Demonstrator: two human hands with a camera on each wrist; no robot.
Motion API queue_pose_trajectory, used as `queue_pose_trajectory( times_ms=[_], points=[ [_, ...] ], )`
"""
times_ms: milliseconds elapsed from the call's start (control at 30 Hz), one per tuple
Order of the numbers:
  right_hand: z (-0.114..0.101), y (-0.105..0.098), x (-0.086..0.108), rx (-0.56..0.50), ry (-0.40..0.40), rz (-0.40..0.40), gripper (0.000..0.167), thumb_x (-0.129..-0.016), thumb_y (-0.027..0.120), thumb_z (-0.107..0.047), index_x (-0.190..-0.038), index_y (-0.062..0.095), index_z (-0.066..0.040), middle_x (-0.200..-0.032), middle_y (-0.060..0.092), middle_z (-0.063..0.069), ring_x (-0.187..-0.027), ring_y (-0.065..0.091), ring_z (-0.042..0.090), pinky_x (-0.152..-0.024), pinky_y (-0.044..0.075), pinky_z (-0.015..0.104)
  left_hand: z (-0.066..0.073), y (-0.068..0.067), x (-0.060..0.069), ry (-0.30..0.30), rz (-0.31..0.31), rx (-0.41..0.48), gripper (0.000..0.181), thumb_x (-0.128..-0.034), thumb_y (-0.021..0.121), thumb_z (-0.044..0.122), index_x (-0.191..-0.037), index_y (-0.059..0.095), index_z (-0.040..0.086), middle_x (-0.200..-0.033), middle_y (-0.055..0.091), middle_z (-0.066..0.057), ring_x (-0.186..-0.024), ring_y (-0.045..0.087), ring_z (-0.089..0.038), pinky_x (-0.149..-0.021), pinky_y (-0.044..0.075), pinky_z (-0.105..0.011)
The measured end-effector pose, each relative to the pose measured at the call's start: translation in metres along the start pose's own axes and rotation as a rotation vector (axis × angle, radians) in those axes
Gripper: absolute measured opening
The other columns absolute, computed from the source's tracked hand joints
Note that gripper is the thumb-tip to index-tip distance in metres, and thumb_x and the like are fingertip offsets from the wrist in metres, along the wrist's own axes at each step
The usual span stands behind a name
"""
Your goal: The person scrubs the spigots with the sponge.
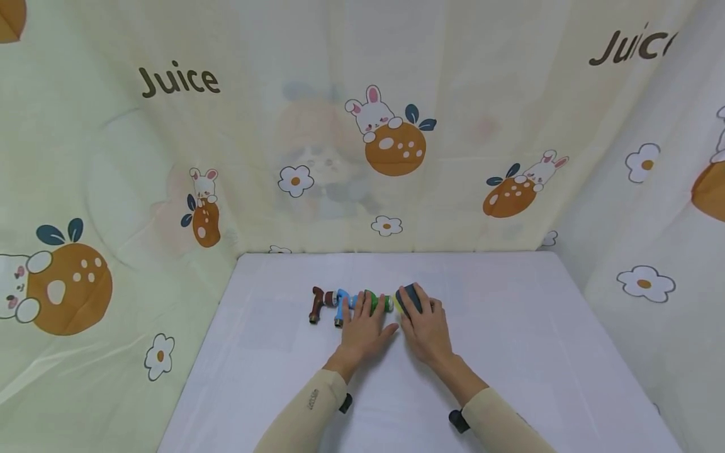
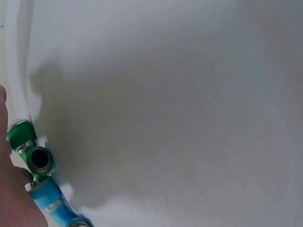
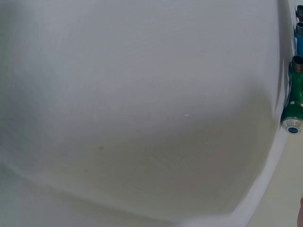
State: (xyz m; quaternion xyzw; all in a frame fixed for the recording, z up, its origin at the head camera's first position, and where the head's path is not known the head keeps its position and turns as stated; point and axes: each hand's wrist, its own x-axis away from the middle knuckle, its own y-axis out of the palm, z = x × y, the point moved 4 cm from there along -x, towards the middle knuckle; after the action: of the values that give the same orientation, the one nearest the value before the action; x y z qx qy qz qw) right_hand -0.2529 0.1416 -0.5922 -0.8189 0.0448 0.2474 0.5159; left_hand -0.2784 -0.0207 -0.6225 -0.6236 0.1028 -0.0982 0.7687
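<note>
Three small pieces that look like angle valves lie in a row on the white table: a brown one (image 1: 316, 306) at the left, a blue one (image 1: 340, 311), then a green one (image 1: 388, 304). My left hand (image 1: 362, 330) lies with extended fingers over the green valve and the near side of the blue one, covering parts of both. Just right of the row, my right hand (image 1: 427, 330) holds a dark blue sponge (image 1: 410, 299) with a yellow-green edge. In the left wrist view, the green valve (image 2: 40, 158) shows its round open end.
The white table (image 1: 272, 390) spreads around both hands. Behind and beside it hangs a pale curtain (image 1: 255, 157) printed with rabbits, oranges and flowers. A dark band piece (image 1: 459, 421) sits at the right wrist.
</note>
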Motion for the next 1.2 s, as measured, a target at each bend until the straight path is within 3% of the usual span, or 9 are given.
queue_pose_trajectory(
  times_ms=[200, 333, 500, 633, 900, 1200],
  points=[
    [0.001, 0.002, 0.0, -0.01, -0.004, 0.003, 0.056, -0.105, 0.055, -0.029, -0.159, 0.044, -0.02, -0.163, 0.036, 0.02, -0.116, 0.05, 0.049, -0.092, 0.047, 0.061, 0.002, 0.002, -0.002, -0.012, -0.024, -0.06, 0.082, -0.1017, 0.038, 0.072, -0.167, 0.021, 0.027, -0.173, 0.019, -0.015, -0.163, 0.009, -0.033, -0.127, -0.008, -0.064],
    [0.002, 0.004, -0.001, -0.013, 0.01, -0.016, 0.057, -0.105, 0.055, -0.029, -0.16, 0.042, -0.02, -0.164, 0.035, 0.02, -0.118, 0.049, 0.049, -0.094, 0.047, 0.061, 0.006, -0.002, -0.001, 0.0, -0.014, -0.096, 0.083, -0.0999, 0.039, 0.074, -0.166, 0.027, 0.026, -0.172, 0.023, -0.017, -0.162, 0.012, -0.034, -0.127, -0.007, -0.064],
    [0.003, 0.003, -0.002, -0.024, 0.011, 0.015, 0.057, -0.104, 0.058, -0.027, -0.159, 0.045, -0.017, -0.163, 0.036, 0.021, -0.118, 0.049, 0.051, -0.096, 0.046, 0.062, 0.012, -0.009, 0.001, 0.007, 0.032, -0.053, 0.069, -0.1011, 0.049, 0.067, -0.155, 0.043, 0.025, -0.16, 0.044, -0.016, -0.154, 0.032, -0.035, -0.125, 0.014, -0.066],
    [0.002, 0.002, -0.003, -0.049, -0.007, 0.044, 0.057, -0.104, 0.058, -0.026, -0.159, 0.045, -0.017, -0.163, 0.036, 0.022, -0.118, 0.048, 0.053, -0.097, 0.044, 0.063, 0.013, -0.01, 0.001, -0.011, 0.068, -0.017, 0.057, -0.1016, 0.056, 0.059, -0.146, 0.051, 0.024, -0.145, 0.054, -0.011, -0.138, 0.045, -0.032, -0.112, 0.035, -0.059],
    [-0.001, 0.001, -0.004, -0.056, -0.021, 0.059, 0.056, -0.105, 0.055, -0.028, -0.159, 0.044, -0.017, -0.162, 0.036, 0.023, -0.117, 0.048, 0.053, -0.095, 0.045, 0.064, 0.014, -0.009, 0.005, -0.048, 0.114, 0.084, 0.048, -0.0992, 0.064, 0.055, -0.136, 0.056, 0.025, -0.132, 0.06, -0.014, -0.12, 0.057, -0.036, -0.099, 0.041, -0.054],
    [-0.007, 0.007, -0.005, -0.072, 0.002, 0.019, 0.058, -0.104, 0.057, -0.029, -0.16, 0.043, -0.02, -0.166, 0.03, 0.023, -0.122, 0.046, 0.053, -0.099, 0.043, 0.064, 0.014, -0.009, 0.007, -0.091, 0.142, 0.074, 0.047, -0.0964, 0.068, 0.055, -0.126, 0.058, 0.02, -0.122, 0.068, -0.013, -0.111, 0.065, -0.033, -0.092, 0.045, -0.051]
  ],
)
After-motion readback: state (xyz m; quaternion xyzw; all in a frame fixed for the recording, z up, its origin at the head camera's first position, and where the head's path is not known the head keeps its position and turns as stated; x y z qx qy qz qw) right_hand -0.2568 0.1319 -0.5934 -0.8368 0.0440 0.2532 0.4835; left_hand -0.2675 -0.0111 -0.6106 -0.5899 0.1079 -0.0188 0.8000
